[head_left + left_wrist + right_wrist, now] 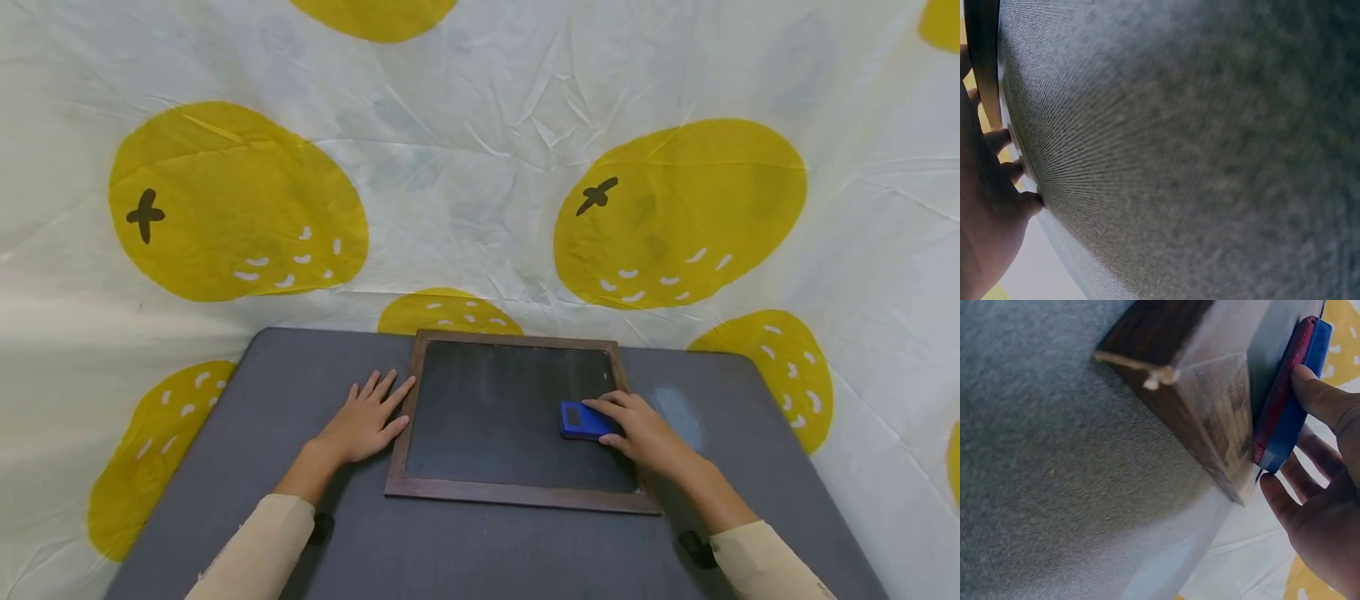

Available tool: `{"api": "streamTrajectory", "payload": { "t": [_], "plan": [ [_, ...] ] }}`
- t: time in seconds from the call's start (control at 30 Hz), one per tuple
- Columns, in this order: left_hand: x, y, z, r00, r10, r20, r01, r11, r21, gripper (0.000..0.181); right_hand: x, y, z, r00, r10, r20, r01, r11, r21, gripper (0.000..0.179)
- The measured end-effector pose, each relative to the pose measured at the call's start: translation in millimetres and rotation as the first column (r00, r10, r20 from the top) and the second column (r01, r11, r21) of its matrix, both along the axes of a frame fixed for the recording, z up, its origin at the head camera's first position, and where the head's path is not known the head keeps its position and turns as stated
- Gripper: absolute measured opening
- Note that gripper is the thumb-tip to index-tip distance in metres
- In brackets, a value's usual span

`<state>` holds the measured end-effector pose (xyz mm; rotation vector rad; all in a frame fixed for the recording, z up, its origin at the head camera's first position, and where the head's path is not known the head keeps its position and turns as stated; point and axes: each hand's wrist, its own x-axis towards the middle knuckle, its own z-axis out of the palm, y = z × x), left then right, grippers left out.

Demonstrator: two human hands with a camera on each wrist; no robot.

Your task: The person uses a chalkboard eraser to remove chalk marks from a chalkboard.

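A chalkboard (495,417) in a brown wooden frame (517,493) lies on the grey table. My right hand (637,429) grips a blue eraser (585,420) between thumb and fingers, over the right part of the board. In the right wrist view the eraser (1294,394) shows a red felt side turned to the dark surface, with the thumb along its edge. My left hand (367,421) rests with spread fingers at the frame's left side, its fingertips and thumb right at the wood. Part of the left hand (988,206) also shows in the left wrist view.
The grey table (480,550) extends around the board, with a pale chalky smudge (678,417) right of it. Behind and beside the table hangs a white cloth (465,192) printed with yellow fruit. A small pale mark (606,377) sits near the board's upper right corner.
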<state>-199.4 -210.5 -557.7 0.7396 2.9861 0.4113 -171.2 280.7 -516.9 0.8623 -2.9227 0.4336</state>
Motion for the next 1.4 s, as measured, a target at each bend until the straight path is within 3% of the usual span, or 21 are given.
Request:
{"api": "streamTrajectory", "payload": {
  "t": [0.37,0.67,0.9,1.4],
  "plan": [
    [-3.0,0.2,-2.1,1.000,-0.003,0.014,0.003,1.000,0.011,0.069,0.3,-3.7,9.2,0.999,-0.018,0.039,0.019,1.000,-0.008,0.055],
    [-0.7,-0.5,-1.5,1.000,0.007,0.004,-0.007,1.000,0.010,0.069,-1.6,-8.6,16.8,1.000,-0.026,0.014,0.027,0.999,-0.044,0.060],
    [0.9,0.8,0.3,1.000,0.010,0.008,-0.010,1.000,0.012,0.068,-3.8,-5.2,28.7,0.998,-0.066,-0.023,0.065,0.997,-0.048,0.062],
    [2.4,1.3,1.1,1.000,-0.005,-0.024,0.006,0.999,0.053,0.066,-12.9,27.3,46.6,0.974,-0.226,-0.005,0.224,0.969,-0.106,0.067]
  ]
}}
